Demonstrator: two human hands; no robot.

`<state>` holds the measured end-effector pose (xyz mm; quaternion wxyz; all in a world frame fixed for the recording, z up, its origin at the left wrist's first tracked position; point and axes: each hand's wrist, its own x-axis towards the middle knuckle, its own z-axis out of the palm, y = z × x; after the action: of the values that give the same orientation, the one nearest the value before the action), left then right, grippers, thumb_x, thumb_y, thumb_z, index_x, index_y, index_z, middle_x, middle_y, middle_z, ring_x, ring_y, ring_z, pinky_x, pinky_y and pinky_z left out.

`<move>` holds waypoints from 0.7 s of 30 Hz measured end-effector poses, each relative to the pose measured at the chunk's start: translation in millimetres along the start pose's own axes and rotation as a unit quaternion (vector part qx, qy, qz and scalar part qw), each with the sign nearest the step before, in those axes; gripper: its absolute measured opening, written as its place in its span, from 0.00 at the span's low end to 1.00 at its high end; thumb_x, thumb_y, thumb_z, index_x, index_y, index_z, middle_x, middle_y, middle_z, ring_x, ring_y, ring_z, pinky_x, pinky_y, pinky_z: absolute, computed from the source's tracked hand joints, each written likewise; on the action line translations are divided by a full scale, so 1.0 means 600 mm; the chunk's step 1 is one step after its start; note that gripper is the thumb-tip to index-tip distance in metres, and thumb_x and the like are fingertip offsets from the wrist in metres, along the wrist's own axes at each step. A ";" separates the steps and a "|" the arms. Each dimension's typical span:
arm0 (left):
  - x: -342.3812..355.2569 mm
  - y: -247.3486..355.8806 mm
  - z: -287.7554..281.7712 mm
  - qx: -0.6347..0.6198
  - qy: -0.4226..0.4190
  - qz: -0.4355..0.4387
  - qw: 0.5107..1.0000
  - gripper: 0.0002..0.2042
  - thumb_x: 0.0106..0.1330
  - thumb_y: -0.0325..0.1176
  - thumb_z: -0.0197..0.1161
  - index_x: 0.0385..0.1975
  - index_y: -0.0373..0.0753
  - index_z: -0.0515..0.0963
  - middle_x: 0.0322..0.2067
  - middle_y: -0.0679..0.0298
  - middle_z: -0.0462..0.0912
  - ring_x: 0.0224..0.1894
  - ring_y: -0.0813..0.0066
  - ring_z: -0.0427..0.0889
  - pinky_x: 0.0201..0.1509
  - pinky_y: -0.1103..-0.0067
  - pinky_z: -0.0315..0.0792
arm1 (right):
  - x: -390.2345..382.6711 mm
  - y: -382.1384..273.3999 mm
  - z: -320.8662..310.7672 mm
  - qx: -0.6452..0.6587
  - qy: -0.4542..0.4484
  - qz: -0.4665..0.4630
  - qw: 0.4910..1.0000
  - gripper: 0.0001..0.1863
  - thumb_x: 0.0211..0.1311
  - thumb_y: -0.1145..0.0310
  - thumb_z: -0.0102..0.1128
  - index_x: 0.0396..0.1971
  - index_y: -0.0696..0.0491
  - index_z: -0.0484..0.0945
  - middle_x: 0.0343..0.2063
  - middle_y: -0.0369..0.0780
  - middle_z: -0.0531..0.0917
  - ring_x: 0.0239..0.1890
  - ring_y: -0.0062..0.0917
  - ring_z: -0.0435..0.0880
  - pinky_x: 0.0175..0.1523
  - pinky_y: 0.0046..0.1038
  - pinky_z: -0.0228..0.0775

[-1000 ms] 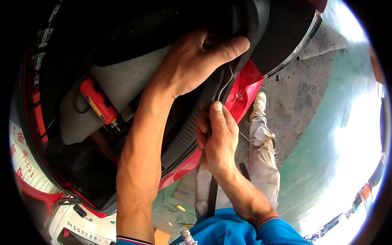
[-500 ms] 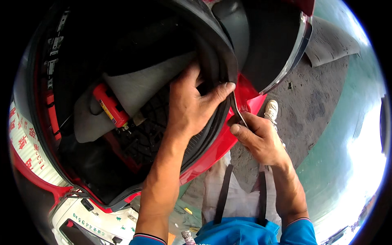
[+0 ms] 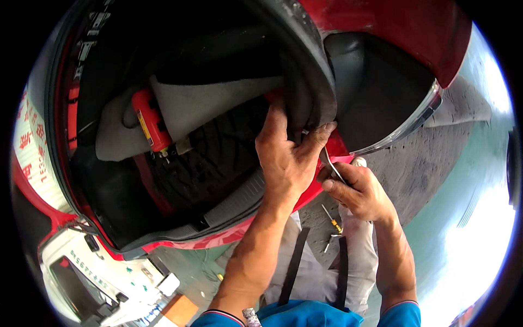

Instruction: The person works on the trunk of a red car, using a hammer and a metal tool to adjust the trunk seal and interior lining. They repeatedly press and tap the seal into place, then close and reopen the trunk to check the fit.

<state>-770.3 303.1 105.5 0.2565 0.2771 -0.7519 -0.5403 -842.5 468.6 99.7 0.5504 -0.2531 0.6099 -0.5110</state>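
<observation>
Altogether two hands (image 3: 289,155) (image 3: 357,191), one black trim (image 3: 311,87), one thin strip (image 3: 333,167).

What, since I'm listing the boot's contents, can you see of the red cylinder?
The red cylinder looks smooth, its material unclear, with a narrow yellow label along one side and small fittings at its near end. It lies slanted against the grey lining. Neither the left hand nor the right hand touches it. Its underside is hidden.
</observation>
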 end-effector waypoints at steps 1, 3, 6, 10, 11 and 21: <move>-0.005 0.006 0.006 -0.007 0.021 -0.008 1.000 0.19 0.62 0.24 0.73 0.49 0.30 0.73 0.42 0.62 0.82 0.43 0.78 0.79 0.50 0.79 0.75 | 0.003 0.004 -0.006 -0.010 -0.011 -0.008 1.000 0.13 0.71 0.63 0.62 0.41 0.60 0.80 0.21 0.39 0.75 0.25 0.22 0.72 0.32 0.30 0.67; -0.010 0.008 0.011 -0.016 0.053 -0.013 0.998 0.18 0.62 0.23 0.73 0.48 0.30 0.74 0.42 0.61 0.83 0.43 0.79 0.79 0.50 0.80 0.75 | 0.010 0.004 -0.017 -0.010 -0.039 -0.005 0.999 0.13 0.71 0.63 0.62 0.41 0.60 0.80 0.21 0.37 0.75 0.25 0.21 0.72 0.33 0.29 0.67; -0.018 -0.003 0.011 -0.031 0.085 -0.017 0.996 0.18 0.61 0.21 0.72 0.50 0.28 0.75 0.42 0.61 0.84 0.44 0.80 0.79 0.51 0.80 0.75 | 0.014 0.026 -0.013 0.027 -0.055 0.013 0.998 0.14 0.71 0.61 0.63 0.40 0.58 0.78 0.21 0.32 0.74 0.25 0.18 0.71 0.31 0.28 0.66; -0.015 0.012 0.014 0.008 0.099 -0.025 0.995 0.23 0.58 0.21 0.73 0.54 0.28 0.75 0.43 0.59 0.85 0.43 0.79 0.81 0.49 0.80 0.76 | 0.005 0.011 0.012 0.115 -0.054 0.046 0.991 0.16 0.72 0.58 0.62 0.34 0.57 0.76 0.21 0.30 0.73 0.23 0.14 0.68 0.27 0.24 0.61; -0.013 0.007 0.016 0.010 0.115 -0.019 0.993 0.24 0.56 0.25 0.75 0.52 0.29 0.77 0.40 0.58 0.86 0.40 0.78 0.83 0.44 0.80 0.77 | 0.007 0.021 0.008 0.107 -0.051 0.039 0.992 0.16 0.72 0.57 0.62 0.33 0.57 0.76 0.20 0.30 0.73 0.23 0.14 0.68 0.27 0.24 0.61; -0.019 0.009 0.029 -0.051 0.174 -0.005 0.983 0.23 0.53 0.26 0.76 0.50 0.31 0.80 0.36 0.59 0.88 0.37 0.80 0.84 0.43 0.80 0.78 | 0.013 0.014 -0.008 0.150 -0.135 0.062 0.977 0.17 0.74 0.57 0.60 0.33 0.56 0.75 0.17 0.29 0.70 0.16 0.12 0.66 0.20 0.21 0.56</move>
<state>-774.9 324.2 104.9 0.3944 0.3574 -0.6661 -0.5224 -847.3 466.2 88.3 0.6899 -0.1964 0.4606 -0.5227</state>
